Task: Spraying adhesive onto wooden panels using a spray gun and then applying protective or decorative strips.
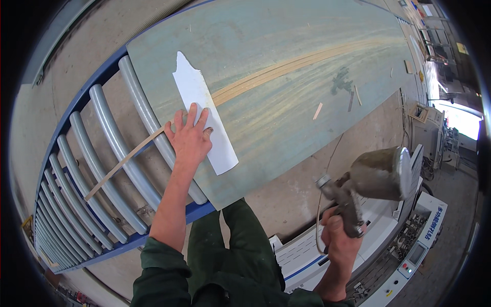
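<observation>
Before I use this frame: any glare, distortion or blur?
Head view: glare, a blown-out bright patch at right; distortion, rollers bow visibly; blur, left hand and white strip look fairly crisp, spray gun possibly slightly soft.

The broad, worn, pale green tabletop (261,153) bore a white, irregularly cut flat sheet (204,112), set over long, narrow tan strips (286,67). Short, thin tan slivers (317,111) lay near a dark green patch (341,82).

the left sleeve (159,284) is dark green and creased, with a wide cuff (163,257); of the right sleeve (333,302) only a dark edge shows. the trousers (249,230) are dark green too. left hand (192,138) and right hand (340,243) are bare.
</observation>
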`<state>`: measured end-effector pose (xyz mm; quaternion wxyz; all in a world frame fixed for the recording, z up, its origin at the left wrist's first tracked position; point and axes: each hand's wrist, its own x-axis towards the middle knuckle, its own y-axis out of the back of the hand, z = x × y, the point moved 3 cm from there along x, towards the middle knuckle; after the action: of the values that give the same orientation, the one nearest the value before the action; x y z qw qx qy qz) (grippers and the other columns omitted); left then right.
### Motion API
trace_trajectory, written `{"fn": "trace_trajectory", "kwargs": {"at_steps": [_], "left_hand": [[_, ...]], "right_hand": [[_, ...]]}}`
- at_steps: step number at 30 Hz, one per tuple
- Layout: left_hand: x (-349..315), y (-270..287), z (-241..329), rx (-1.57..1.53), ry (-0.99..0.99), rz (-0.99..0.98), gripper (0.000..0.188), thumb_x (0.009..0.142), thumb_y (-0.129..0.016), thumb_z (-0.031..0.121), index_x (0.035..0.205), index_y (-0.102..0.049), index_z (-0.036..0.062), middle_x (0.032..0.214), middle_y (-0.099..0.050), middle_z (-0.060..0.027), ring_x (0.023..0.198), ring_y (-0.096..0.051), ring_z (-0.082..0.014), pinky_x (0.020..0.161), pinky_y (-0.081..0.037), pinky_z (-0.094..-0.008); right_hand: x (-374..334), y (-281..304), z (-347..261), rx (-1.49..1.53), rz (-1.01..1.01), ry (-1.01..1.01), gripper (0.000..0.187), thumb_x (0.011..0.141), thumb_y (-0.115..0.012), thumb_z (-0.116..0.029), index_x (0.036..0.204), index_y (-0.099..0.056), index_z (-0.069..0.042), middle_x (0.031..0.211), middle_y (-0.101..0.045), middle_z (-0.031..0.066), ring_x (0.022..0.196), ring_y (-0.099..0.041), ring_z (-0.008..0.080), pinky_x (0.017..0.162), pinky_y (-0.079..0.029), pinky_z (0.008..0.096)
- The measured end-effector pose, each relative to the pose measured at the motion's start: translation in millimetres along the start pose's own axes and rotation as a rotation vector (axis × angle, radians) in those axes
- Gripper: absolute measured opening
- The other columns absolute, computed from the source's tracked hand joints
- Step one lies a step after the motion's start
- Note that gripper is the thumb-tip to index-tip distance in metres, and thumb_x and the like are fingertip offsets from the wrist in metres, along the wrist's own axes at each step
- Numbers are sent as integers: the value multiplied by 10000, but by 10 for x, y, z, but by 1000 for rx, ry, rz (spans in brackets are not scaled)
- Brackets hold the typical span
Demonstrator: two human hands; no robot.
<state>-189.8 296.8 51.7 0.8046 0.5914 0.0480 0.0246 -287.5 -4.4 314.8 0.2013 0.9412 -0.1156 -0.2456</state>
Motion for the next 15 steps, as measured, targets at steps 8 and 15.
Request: {"fn": "trace_trajectory", "kwargs": {"at_steps": [8, 15], "left_hand": [[-86, -44, 178, 30, 74, 85, 674, 822, -756, 454, 1432, -624, 199, 1593, -459, -56, 1463, -339, -408, 1147, -172, -674], [-251, -43, 293, -118, 417, 89, 799, 717, -791, 438, 1410, -551, 119, 1249, -559, -136, 1206, -479, -370, 1013, -321, -581]], "right_hand": [[-52, -66, -75, 40, -186, -48, 516, 948, -771, -450, 959, -647, 51, 733, -633, 73, 467, -467, 56, 417, -321, 237], [146, 166, -76, -87, 101, 2, 424, 1037, -654, -433, 960, -644, -16, 710, -554, 4, 440, -340, 49, 405, -248, 255]]}}
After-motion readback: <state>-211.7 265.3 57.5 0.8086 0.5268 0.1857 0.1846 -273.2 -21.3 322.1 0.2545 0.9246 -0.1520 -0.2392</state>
